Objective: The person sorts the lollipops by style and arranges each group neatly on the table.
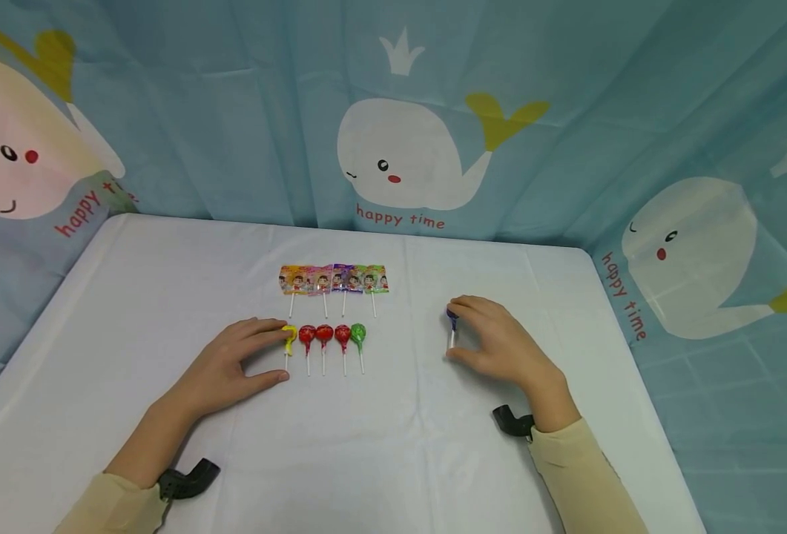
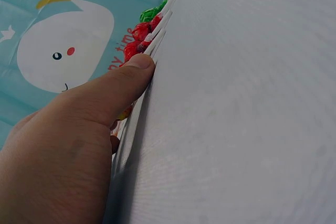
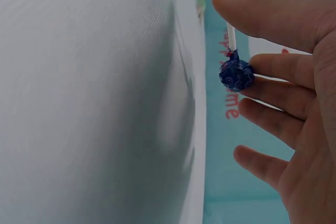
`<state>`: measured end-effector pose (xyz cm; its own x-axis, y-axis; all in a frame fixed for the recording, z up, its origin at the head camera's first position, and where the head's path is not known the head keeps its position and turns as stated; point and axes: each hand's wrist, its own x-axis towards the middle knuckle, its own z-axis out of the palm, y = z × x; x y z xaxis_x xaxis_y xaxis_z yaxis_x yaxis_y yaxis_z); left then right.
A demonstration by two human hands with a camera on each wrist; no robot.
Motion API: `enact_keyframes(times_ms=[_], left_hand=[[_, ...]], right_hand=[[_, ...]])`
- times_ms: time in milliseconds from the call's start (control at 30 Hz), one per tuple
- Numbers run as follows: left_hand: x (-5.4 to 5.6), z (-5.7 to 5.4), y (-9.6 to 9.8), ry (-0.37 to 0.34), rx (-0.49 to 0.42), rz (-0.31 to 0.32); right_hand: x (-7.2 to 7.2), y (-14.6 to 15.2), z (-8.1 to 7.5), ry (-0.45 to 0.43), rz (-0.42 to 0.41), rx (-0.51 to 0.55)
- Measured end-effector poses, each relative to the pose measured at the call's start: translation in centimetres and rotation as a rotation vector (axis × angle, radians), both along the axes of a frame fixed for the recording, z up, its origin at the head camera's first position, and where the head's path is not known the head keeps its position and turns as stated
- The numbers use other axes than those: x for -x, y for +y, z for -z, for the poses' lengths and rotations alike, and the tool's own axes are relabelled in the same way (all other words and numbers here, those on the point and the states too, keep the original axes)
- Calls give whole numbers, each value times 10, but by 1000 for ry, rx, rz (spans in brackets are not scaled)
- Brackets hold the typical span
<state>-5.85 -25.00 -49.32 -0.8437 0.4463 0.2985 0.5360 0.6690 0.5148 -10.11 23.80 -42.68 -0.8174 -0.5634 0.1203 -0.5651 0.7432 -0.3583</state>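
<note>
On the white table my left hand [image 1: 239,363] spans a yellow-wrapped lollipop [image 1: 290,340], fingertips at its candy and thumb at the stick's end. This lollipop is at the left end of a row with three red lollipops [image 1: 324,333] and a green lollipop [image 1: 358,332]. In the left wrist view, my thumb mostly hides the yellow candy. To the right, away from the row, my right hand [image 1: 500,341] holds a dark blue lollipop [image 3: 237,74] lengthwise, thumb by the stick end and fingers against the round candy.
Behind the row lie several flat-packed lollipops [image 1: 323,280] in orange, pink, purple and green wrappers, sticks toward me. A blue curtain [image 1: 266,148] printed with whales borders the table's far side. Black wrist mounts [image 1: 189,479] sit at both sleeves.
</note>
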Motion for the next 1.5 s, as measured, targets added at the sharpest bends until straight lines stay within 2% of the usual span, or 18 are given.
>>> enact_keyframes(times_ms=[400,1000,1500], left_hand=[[-1,-3,1,13,-3,5],[4,-3,2,12,15,9],[1,-1,0,7,8,1]], right_hand=[[4,-17,0,33,-55,5],[7,-36,0,21,-85,-8],[8,-58,5,46,-159,-11]])
